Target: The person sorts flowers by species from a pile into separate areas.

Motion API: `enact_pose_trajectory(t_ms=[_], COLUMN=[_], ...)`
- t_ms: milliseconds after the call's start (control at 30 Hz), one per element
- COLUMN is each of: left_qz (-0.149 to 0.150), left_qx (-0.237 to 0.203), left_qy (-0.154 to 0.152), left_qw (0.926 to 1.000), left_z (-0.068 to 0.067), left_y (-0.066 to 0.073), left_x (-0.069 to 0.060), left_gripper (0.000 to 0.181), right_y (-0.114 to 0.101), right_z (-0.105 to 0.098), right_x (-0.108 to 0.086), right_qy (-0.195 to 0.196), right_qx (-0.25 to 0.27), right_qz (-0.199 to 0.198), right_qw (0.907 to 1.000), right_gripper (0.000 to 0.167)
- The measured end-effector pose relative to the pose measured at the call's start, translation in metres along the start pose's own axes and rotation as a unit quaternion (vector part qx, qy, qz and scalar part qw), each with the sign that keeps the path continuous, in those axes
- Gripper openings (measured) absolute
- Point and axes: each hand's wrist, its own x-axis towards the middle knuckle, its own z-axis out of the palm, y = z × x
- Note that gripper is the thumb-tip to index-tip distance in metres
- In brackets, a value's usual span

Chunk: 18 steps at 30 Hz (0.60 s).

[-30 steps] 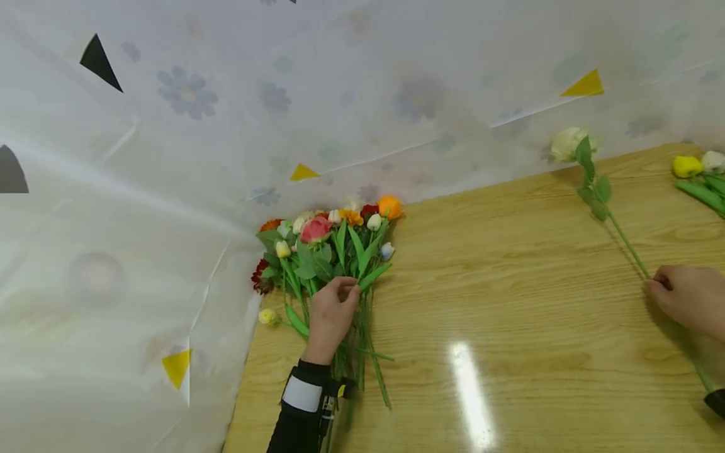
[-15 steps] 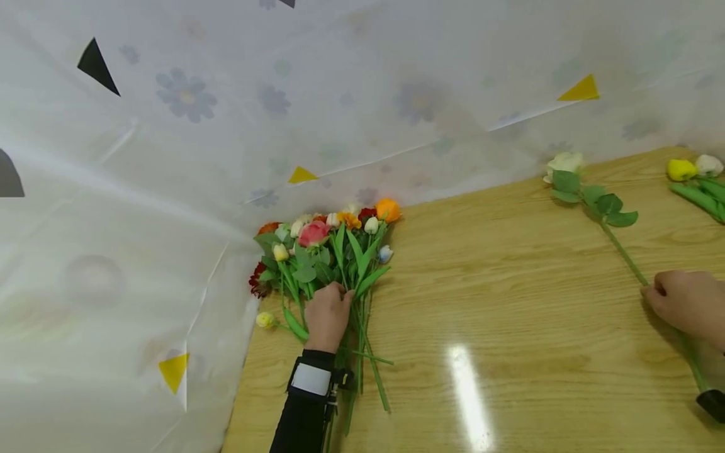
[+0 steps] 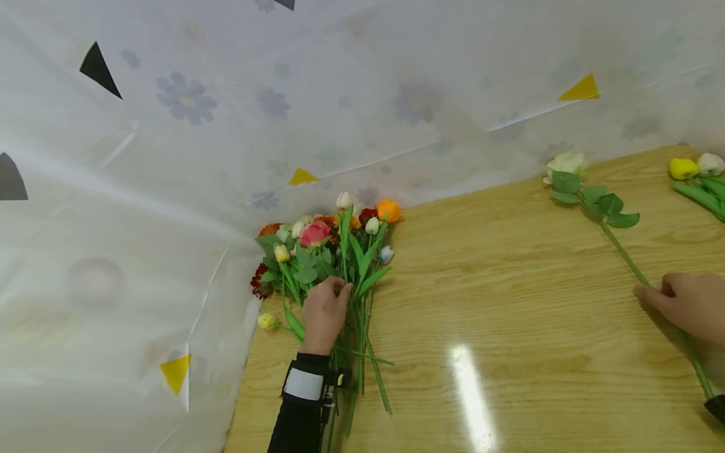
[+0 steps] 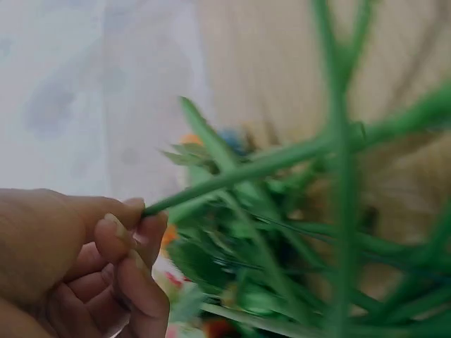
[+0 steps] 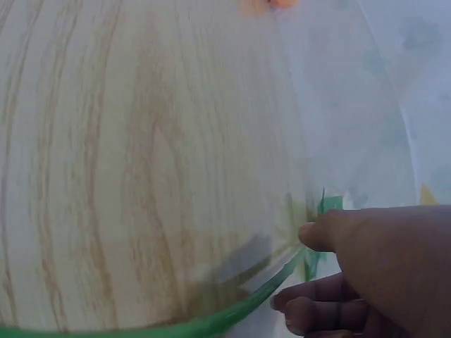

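In the head view my left hand (image 3: 325,314) is over the bunch of flowers (image 3: 306,267) at the table's left. Its thumb and finger pinch a green stem (image 4: 261,167), seen in the left wrist view; a white tulip (image 3: 343,200) stands out above the bunch. A white rose (image 3: 566,165) lies at the right, its stem (image 3: 625,258) slanting towards me. At that stem my right hand (image 3: 688,305) has a finger stretched across it. In the right wrist view the green stem (image 5: 211,325) passes between the parted thumb and fingers.
A yellow tulip (image 3: 684,168) and a white one (image 3: 710,164) lie at the far right. One yellow flower (image 3: 267,321) sits left of the bunch. Flower-printed white sheeting (image 3: 419,56) borders the wooden table (image 3: 510,296) at the back and left.
The rose's head has come down and nearer the table, and its leaves have turned. A white tulip has shifted upward in the bunch. My right hand's fingers have loosened around the rose stem.
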Motion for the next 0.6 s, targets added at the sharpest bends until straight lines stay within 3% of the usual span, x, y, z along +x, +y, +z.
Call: enact_pose_trajectory(t_ms=[100, 200, 233, 333, 433, 500, 600], left_qz=[0.029, 0.053, 0.055, 0.051, 0.037, 0.032, 0.036], left_qx=[-0.032, -0.07, -0.085, -0.136, -0.218, -0.275, -0.34], left_qy=[0.006, -0.014, -0.027, -0.074, -0.139, -0.184, -0.239], left_qw=[0.999, 0.996, 0.9945, 0.9866, 0.9654, 0.9431, 0.9091], left_z=[-0.006, -0.007, -0.006, 0.0, 0.008, 0.014, 0.022], left_y=[0.009, 0.02, 0.023, 0.034, 0.044, 0.053, 0.071], left_x=[0.002, 0.002, 0.002, 0.001, -0.001, -0.004, -0.008], left_gripper=[0.018, 0.018, 0.019, 0.019, 0.019, 0.02, 0.02], right_y=[-0.013, -0.033, -0.04, -0.065, -0.088, -0.102, -0.122], right_z=[-0.005, -0.007, -0.007, -0.008, -0.008, -0.008, -0.007], right_x=[0.0, -0.001, -0.002, -0.006, -0.008, -0.008, -0.008], right_qy=[0.06, 0.097, 0.1, 0.056, 0.012, -0.014, -0.022], right_qx=[-0.003, -0.014, -0.013, 0.004, 0.058, 0.107, 0.179], right_qz=[-0.023, -0.06, -0.074, -0.098, -0.114, -0.122, -0.147], right_qw=[0.9979, 0.9934, 0.9921, 0.9936, 0.9918, 0.9867, 0.9724], right_gripper=[0.073, 0.069, 0.064, 0.044, 0.022, 0.015, 0.009])
